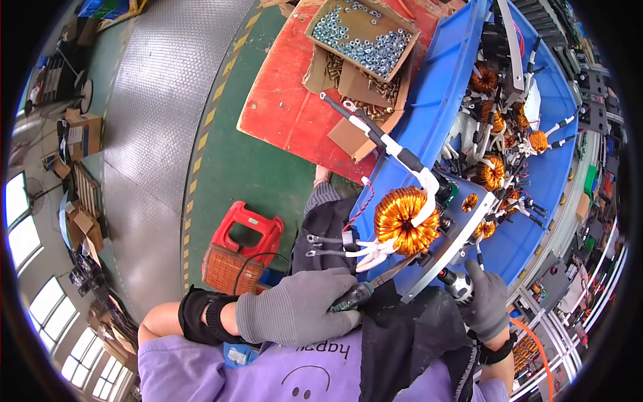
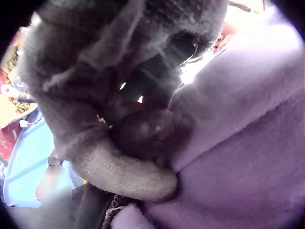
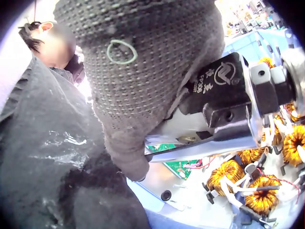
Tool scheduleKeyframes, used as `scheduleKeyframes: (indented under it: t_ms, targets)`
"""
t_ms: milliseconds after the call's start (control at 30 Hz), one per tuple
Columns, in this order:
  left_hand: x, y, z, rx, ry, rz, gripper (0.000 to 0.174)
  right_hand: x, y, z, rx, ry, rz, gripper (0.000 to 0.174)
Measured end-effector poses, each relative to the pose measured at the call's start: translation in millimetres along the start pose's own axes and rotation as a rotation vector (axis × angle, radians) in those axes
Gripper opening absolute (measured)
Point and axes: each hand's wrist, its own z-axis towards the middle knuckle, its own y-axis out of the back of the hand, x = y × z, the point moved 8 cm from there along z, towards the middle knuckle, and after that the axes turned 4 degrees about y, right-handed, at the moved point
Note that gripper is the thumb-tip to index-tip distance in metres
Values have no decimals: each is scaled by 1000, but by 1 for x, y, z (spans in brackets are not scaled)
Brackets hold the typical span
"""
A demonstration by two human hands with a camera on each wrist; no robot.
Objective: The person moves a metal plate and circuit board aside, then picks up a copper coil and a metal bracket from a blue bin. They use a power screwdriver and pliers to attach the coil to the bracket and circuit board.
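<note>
In the head view the left hand (image 1: 301, 307), in a grey glove, grips the dark green handle (image 1: 352, 297) of a tool pointing at a metal plate (image 1: 452, 244). The left wrist view shows its curled fingers (image 2: 126, 177) close against a purple shirt. A large copper-wound coil (image 1: 407, 221) with white and black leads stands beside the plate. The gloved right hand (image 1: 487, 301) holds a silver and black power tool (image 1: 459, 284) at the plate's lower end; the right wrist view shows this tool (image 3: 224, 102) in the glove (image 3: 152, 71). Its working tip is hidden there.
A blue bin (image 1: 429, 100) holds several more coils (image 1: 491, 173) with leads. Beyond it, a red board (image 1: 284, 100) carries a cardboard box of nuts (image 1: 365, 40) and a carton of brass-coloured screws (image 1: 365, 107). A red stool (image 1: 264, 234) stands on the green floor.
</note>
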Motion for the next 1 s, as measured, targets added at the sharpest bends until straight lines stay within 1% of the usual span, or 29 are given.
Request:
scheduleKeyframes:
  t_ms: [133, 200, 233, 300, 533, 600, 700, 833, 933, 1000]
  targets:
    - [-3, 4, 2, 47, 14, 33, 27, 4, 2, 2, -3, 7, -17, 73]
    - [-6, 6, 3, 79, 20, 94, 29, 7, 7, 1, -79, 42, -85, 72]
    - [-11, 10, 3, 79, 21, 94, 29, 8, 8, 1, -79, 42, -84, 72]
    - [-14, 10, 3, 161, 94, 141, 32, 9, 9, 0, -37, 11, -152, 71]
    - [-20, 11, 3, 163, 36, 186, 34, 17, 16, -1, -123, 11, -282, 67]
    - [-20, 11, 2, 186, 118, 199, 34, 18, 17, 0, -143, 15, -318, 69]
    - [-17, 4, 4, 224, 145, 194, 34, 19, 18, -2, -171, 27, -340, 69]
    - [-23, 5, 2, 219, 153, 171, 35, 19, 20, -2, -177, 6, -356, 67]
    - [-25, 8, 1, 226, 158, 237, 36, 19, 22, 0, -157, -11, -390, 66]
    - [-24, 10, 0, 197, 191, 247, 36, 16, 19, 0, -114, -22, -379, 67]
